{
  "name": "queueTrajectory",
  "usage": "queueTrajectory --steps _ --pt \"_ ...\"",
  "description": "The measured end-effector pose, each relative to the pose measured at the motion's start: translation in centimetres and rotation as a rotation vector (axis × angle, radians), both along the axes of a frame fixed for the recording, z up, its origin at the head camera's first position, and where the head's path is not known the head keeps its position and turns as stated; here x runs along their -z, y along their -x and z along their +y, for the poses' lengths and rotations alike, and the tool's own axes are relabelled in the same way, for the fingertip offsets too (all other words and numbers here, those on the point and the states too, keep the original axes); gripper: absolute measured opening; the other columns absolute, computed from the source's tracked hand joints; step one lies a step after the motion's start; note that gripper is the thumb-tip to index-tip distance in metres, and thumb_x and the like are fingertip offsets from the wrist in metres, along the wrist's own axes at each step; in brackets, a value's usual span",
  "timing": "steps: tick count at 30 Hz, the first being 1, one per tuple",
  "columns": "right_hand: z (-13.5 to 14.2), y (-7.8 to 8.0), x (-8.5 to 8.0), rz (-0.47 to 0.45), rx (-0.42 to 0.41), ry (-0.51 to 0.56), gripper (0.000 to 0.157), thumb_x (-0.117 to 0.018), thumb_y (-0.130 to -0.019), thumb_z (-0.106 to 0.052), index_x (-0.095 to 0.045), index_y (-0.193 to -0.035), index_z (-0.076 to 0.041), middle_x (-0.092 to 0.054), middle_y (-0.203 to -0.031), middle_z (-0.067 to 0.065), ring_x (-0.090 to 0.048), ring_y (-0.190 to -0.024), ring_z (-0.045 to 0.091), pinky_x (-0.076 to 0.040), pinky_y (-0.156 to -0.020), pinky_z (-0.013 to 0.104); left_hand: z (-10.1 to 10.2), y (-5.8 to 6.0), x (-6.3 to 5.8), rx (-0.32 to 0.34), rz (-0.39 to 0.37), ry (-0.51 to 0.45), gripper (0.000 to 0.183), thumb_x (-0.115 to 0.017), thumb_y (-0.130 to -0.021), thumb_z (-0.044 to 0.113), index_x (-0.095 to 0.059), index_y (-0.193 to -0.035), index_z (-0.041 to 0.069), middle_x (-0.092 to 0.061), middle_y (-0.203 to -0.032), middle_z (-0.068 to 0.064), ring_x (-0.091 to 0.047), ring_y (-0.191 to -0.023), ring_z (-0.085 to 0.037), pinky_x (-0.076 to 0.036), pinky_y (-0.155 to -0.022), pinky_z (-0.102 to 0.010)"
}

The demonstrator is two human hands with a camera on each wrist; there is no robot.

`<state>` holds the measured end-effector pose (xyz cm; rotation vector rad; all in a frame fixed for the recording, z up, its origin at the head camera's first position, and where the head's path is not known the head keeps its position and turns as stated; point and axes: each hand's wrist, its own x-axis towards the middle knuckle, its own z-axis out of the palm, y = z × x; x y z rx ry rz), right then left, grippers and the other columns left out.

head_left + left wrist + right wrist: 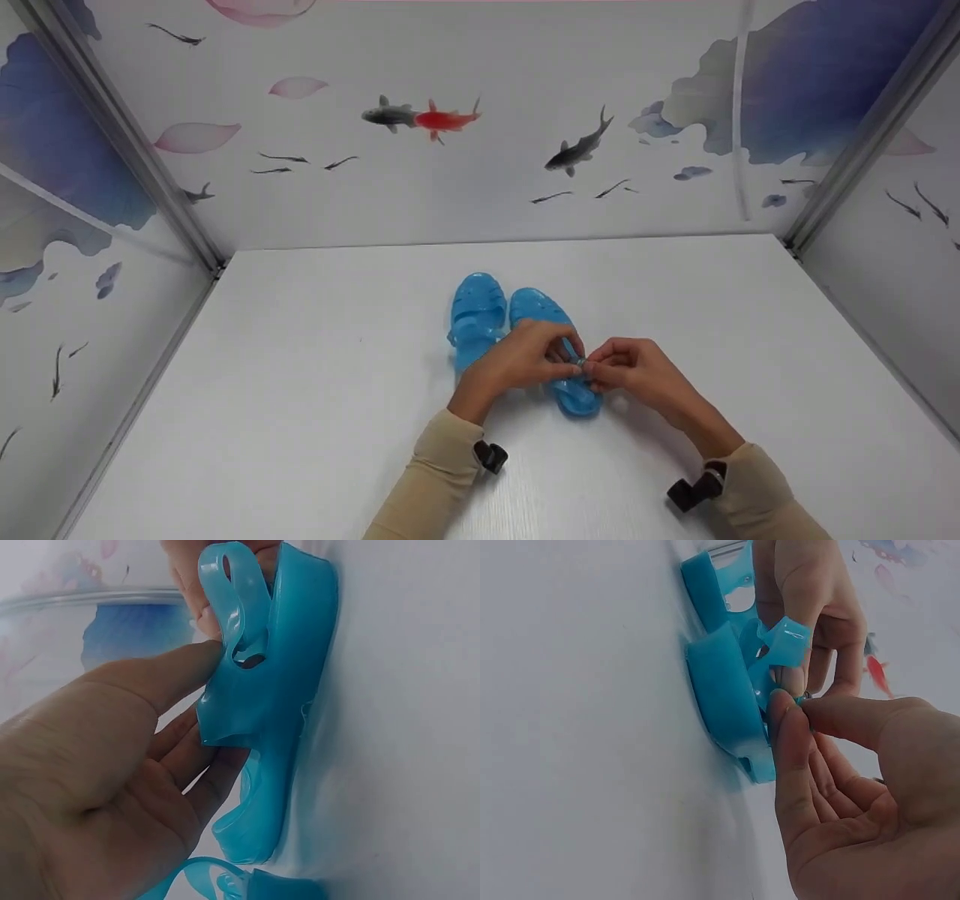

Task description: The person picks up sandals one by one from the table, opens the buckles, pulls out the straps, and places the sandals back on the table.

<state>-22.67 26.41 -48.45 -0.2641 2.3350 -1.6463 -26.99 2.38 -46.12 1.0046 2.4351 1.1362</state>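
Two translucent blue jelly sandals lie side by side on the white table, toes pointing away. My left hand (pixel 517 356) reaches over the right sandal (pixel 579 403) and pinches its strap by the small metallic buckle (pixel 580 363). From the other side, my right hand (pixel 637 371) pinches the strap at the same spot between thumb and forefinger. In the right wrist view the fingertips (pixel 791 701) of both hands meet there and mostly cover the buckle. The heel strap (pixel 221 596) forms a raised loop in the left wrist view. My left forearm partly hides the left sandal (pixel 478 300).
The white table (pixel 300 390) is enclosed by upright panels printed with fish, petals and blue leaves. The back panel (pixel 487 195) meets the table's far edge, beyond the sandals. Metal posts (pixel 142 142) stand at the back corners.
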Motion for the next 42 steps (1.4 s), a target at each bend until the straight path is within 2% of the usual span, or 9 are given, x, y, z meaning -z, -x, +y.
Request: queueTrajectory --steps 11,16,20,24,35,42 --pt "0.2 -0.1 0.0 0.036 0.002 0.000 0.031 -0.078 -0.102 -0.030 -0.076 -0.116 -0.002 -0.081 -0.107 0.017 -0.077 -0.089 0.020 -0.066 -0.085 0.029 0.4 0.1 0.0 -0.030 0.018 -0.005 0.019 -0.084 -0.097 0.022 -0.079 -0.114 0.017 -0.082 -0.108 0.002 -0.075 -0.093 -0.002 -0.061 -0.084 -0.017" --pt "0.8 -0.2 0.0 -0.031 -0.026 0.011 0.040 -0.075 -0.104 -0.031 -0.070 -0.125 0.003 -0.082 -0.110 0.017 -0.081 -0.097 0.022 -0.065 -0.092 0.027 0.3 -0.1 0.1 -0.035 -0.006 -0.004 0.020 -0.085 -0.096 0.021 -0.079 -0.114 0.016 -0.081 -0.107 0.002 -0.074 -0.092 -0.001 -0.061 -0.084 -0.017" --pt "1.2 -0.1 -0.1 -0.069 -0.045 0.045 0.041 -0.073 -0.106 -0.029 -0.068 -0.127 0.006 -0.081 -0.113 0.019 -0.081 -0.100 0.024 -0.064 -0.095 0.028 0.2 -0.1 0.2 -0.026 -0.009 -0.012 0.020 -0.085 -0.096 0.019 -0.078 -0.115 0.015 -0.081 -0.108 0.001 -0.074 -0.091 -0.001 -0.061 -0.084 -0.017" --pt "0.8 -0.1 -0.1 -0.049 -0.042 0.058 0.037 -0.074 -0.105 -0.027 -0.071 -0.125 0.005 -0.081 -0.114 0.020 -0.082 -0.099 0.024 -0.065 -0.094 0.030 0.1 -0.1 0.3 -0.029 -0.002 -0.021 0.019 -0.085 -0.096 0.019 -0.077 -0.113 0.015 -0.081 -0.106 0.002 -0.074 -0.091 -0.001 -0.061 -0.084 -0.017" --pt "0.1 -0.4 -0.3 0.011 0.009 -0.013 0.029 -0.073 -0.105 -0.022 -0.074 -0.121 0.003 -0.082 -0.108 0.018 -0.082 -0.093 0.022 -0.067 -0.088 0.030 0.2 0.0 0.3 -0.034 -0.015 -0.005 0.018 -0.085 -0.096 0.021 -0.078 -0.112 0.018 -0.080 -0.104 0.004 -0.073 -0.091 -0.001 -0.061 -0.084 -0.018" --pt "0.0 -0.2 0.1 0.014 0.032 0.018 0.031 -0.072 -0.106 -0.021 -0.073 -0.123 0.005 -0.081 -0.107 0.018 -0.081 -0.090 0.021 -0.067 -0.085 0.030 0.3 0.1 0.3 -0.042 -0.018 -0.002 0.018 -0.085 -0.096 0.023 -0.078 -0.112 0.018 -0.080 -0.103 0.005 -0.072 -0.090 -0.001 -0.061 -0.083 -0.018"
